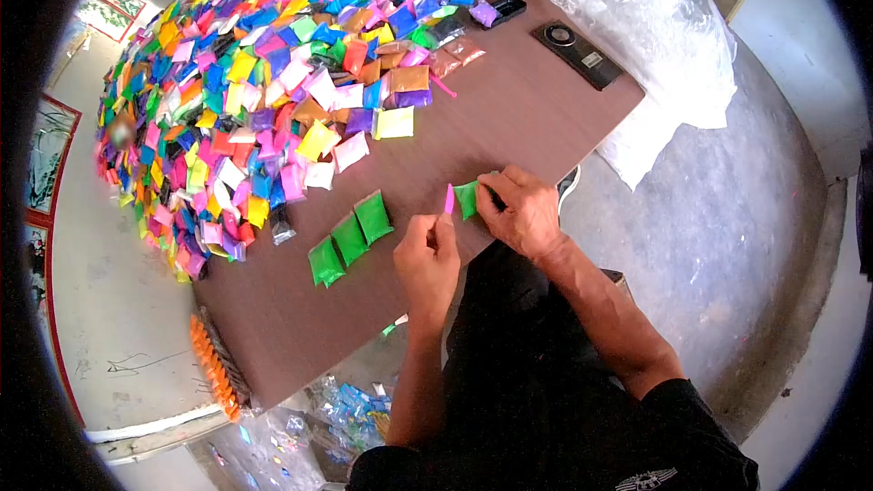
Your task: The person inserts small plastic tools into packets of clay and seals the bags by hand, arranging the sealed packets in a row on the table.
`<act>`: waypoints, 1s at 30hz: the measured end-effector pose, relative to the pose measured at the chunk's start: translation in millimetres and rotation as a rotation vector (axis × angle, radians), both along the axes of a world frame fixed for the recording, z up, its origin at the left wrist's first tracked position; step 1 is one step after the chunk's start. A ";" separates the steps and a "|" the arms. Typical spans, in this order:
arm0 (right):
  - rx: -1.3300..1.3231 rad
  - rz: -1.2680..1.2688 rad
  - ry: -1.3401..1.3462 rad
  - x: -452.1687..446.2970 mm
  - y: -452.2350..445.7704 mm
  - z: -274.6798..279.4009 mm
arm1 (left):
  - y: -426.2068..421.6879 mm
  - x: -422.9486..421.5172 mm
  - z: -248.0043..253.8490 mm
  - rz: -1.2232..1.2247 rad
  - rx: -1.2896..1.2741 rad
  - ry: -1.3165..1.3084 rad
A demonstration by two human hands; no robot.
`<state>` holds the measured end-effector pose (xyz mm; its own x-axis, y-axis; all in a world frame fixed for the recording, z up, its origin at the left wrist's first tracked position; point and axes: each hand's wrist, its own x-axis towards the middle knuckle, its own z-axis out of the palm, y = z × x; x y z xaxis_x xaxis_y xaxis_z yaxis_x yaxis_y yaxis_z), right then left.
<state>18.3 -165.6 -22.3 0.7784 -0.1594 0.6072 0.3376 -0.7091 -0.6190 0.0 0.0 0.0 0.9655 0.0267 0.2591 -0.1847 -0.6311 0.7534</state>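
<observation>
My left hand [427, 262], over the near part of the table, pinches a small, thin bright-pink piece [449, 198] between thumb and fingers; its kind is unclear. To its right, my right hand [522, 209] has its fingers closed on the right edge of a small green packet [466, 200]. The pink piece stands just left of that packet; whether they touch is hard to tell. Left of my hands, three more green packets lie in a slanting row: a nearest one [326, 262], a middle one [349, 238] and a far one [371, 215].
A large heap of many-coloured packets [264, 100] covers the far and left side of the brown table [300, 336]. At the back right are a black device with a round dial [577, 53] and a small black tray [511, 9]. White plastic sheeting [646, 45] lies beyond the right edge.
</observation>
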 end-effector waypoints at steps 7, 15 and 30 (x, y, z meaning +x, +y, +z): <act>0.019 -0.007 0.063 -9.0 4.2 -1.1 | 7.0 -7.2 -3.9 -0.098 0.129 -0.066; 0.040 -0.047 0.057 -1.9 3.2 -2.6 | 1.1 1.0 0.7 0.019 -0.013 0.038; 0.130 -0.016 0.044 -5.3 2.8 -3.3 | 3.1 2.2 2.7 0.028 0.030 0.037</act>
<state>13.0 -162.8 -25.6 0.8003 -0.2469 0.5464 0.2977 -0.6273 -0.7196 2.2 3.1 2.7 0.9735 0.0462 0.2240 -0.1391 -0.6579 0.7402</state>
